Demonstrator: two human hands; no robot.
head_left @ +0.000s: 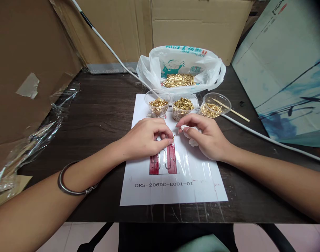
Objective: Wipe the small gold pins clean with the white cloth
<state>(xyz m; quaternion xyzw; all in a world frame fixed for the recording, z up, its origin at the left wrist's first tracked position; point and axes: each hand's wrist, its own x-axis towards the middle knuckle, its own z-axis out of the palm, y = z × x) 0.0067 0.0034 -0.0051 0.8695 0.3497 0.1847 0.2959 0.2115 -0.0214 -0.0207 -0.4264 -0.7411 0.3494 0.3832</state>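
Note:
My left hand (148,139) pinches a tiny gold-coloured metal pin (173,137) between thumb and forefinger, over a white printed sheet (204,190). Below those fingers, the sheet carries a red and white diagram (172,161), partly covered by the hand. A crumpled white tissue (193,142) is in my right hand (208,137), just to the right of the pin. Beyond my hands stand three clear plastic cups of small gold metal pieces: a left cup (158,114), a middle cup (179,116) and a right cup (229,103).
Behind the cups, an open white plastic bag (154,61) holds many longer gold pins (179,80). A wooden stick (238,114) leans out from the right cup. One white cable (267,138) crosses the dark table (102,101). Cardboard (202,31) walls the back and left.

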